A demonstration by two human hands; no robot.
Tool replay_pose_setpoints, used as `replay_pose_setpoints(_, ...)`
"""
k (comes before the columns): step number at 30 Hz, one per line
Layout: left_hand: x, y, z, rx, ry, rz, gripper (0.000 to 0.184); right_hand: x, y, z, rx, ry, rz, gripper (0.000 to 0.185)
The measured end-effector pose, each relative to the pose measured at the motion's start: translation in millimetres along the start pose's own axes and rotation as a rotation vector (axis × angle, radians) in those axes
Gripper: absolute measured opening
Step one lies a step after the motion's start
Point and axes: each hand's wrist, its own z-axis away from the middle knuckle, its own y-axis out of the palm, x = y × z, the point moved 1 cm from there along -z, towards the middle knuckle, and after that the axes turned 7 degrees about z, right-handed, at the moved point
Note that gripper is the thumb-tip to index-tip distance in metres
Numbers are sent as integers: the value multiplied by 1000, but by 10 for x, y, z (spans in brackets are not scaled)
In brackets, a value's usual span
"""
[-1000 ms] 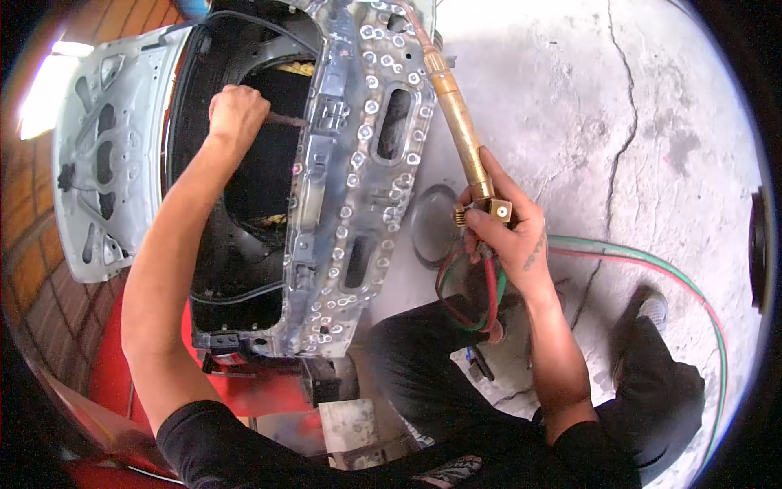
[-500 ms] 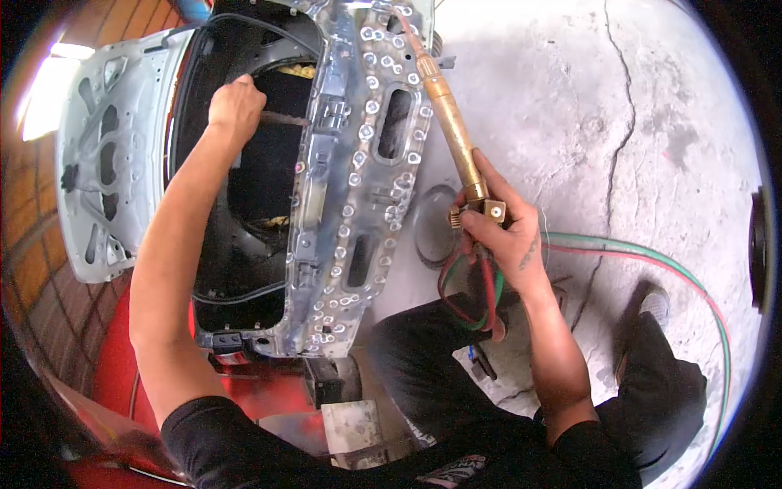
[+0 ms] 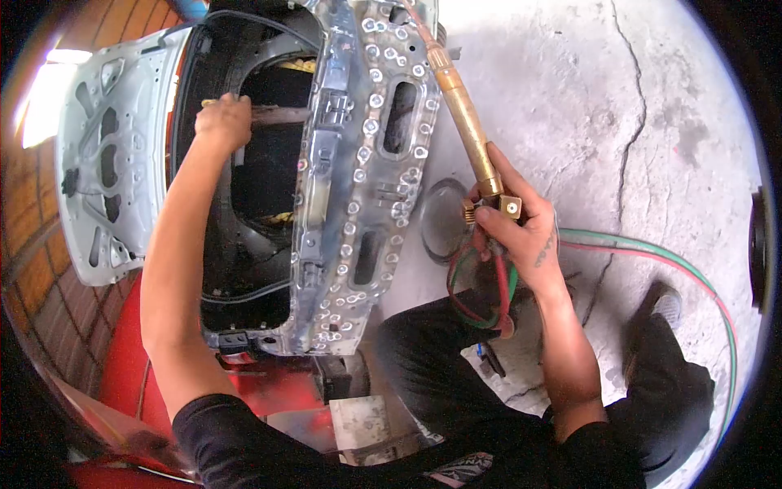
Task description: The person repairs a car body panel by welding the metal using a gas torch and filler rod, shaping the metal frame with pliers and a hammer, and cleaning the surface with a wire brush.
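My right hand (image 3: pixel 521 216) is closed round the valve end of a brass gas torch (image 3: pixel 466 114). Its copper tip slants up to the top of the punched metal rear panel (image 3: pixel 383 171) of a car body; no flame can be made out. Red and green hoses (image 3: pixel 643 244) trail from the torch. Over the dark trunk opening (image 3: pixel 265 175), my left hand (image 3: pixel 224 122) is a fist round a brownish bar-like tool (image 3: pixel 278 116). A yellowish end sticks out left of the fist, while the other end reaches the panel's inner edge, its tip hidden.
The raised pale trunk lid (image 3: pixel 110 171) stands at left. Red bodywork (image 3: pixel 122 359) lies below it. On the cracked concrete floor (image 3: pixel 554 90) are a clear round object (image 3: pixel 444 220) and a small dark tool (image 3: pixel 491 359). My bent legs are close to the panel.
My left hand has moved left and slightly down with the bar-like tool, baring more of it. The torch and right hand appear slightly further right, as the whole view shifts a little.
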Motion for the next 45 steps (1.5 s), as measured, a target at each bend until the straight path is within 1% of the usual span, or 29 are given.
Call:
replay_pose_setpoints(3,97,-8,-125,-52,4,19,39,12,-11,-48,34,62,-58,72)
replay_pose_setpoints(7,91,-63,-484,-139,6,114,40,-91,-12,-153,2,59,-43,72)
replay_pose_setpoints(9,54,-110,-639,-135,1,105,41,-69,-34,-188,1,65,-34,72)
replay_pose_setpoints(12,16,-199,-808,-87,-44,107,43,-32,-61,-235,13,120,-117,71)
replay_pose_setpoints(15,-10,-294,-898,-43,-76,97,45,-150,-91,-304,-52,-11,2,72)
replay_pose_setpoints(18,-43,-352,-919,-21,-98,59,47,-143,-143,-351,24,7,8,71)
replay_pose_setpoints(22,-80,-460,-899,14,-142,47,50,-144,-174,-370,12,20,-22,71)
replay_pose_setpoints(25,-163,-520,-804,1,-156,41,50,-173,-168,-392,6,6,-31,70)
replay_pose_setpoints(28,-259,-497,-807,-45,-161,-8,48,-147,-199,-411,-3,8,-66,69)
replay_pose_setpoints(33,-315,-595,-831,-98,-86,-176,39,-158,-259,-442,-30,72,-114,69)
replay_pose_setpoints(37,-373,-749,-841,-99,5,-314,35,-366,-538,-520,-45,138,-127,67)
replay_pose_setpoints(38,-378,-746,-846,-149,8,-317,35,-453,-642,-536,-77,114,-130,67)
replay_pose_setpoints(39,-379,-760,-851,-128,-8,-265,36,-567,-787,-549,-90,135,-99,68)
replay_pose_setpoints(41,-400,-810,-861,-85,-34,-153,37,-843,-1107,-564,-107,144,-148,68)
replay_pose_setpoints(42,-401,-808,-873,-88,-95,-11,38,-1013,-1280,-541,-121,162,-132,70)
replay_pose_setpoints(43,-320,-785,-911,-39,-2,55,38,-1155,-1404,-527,-127,193,-145,71)
replay_pose_setpoints(44,-296,-763,-1009,69,29,-25,36,-1288,-1562,-476,-149,233,-152,72)
replay_pose_setpoints(45,-207,-659,-1055,-18,59,54,35,-1413,-1749,-369,-185,278,-152,73)
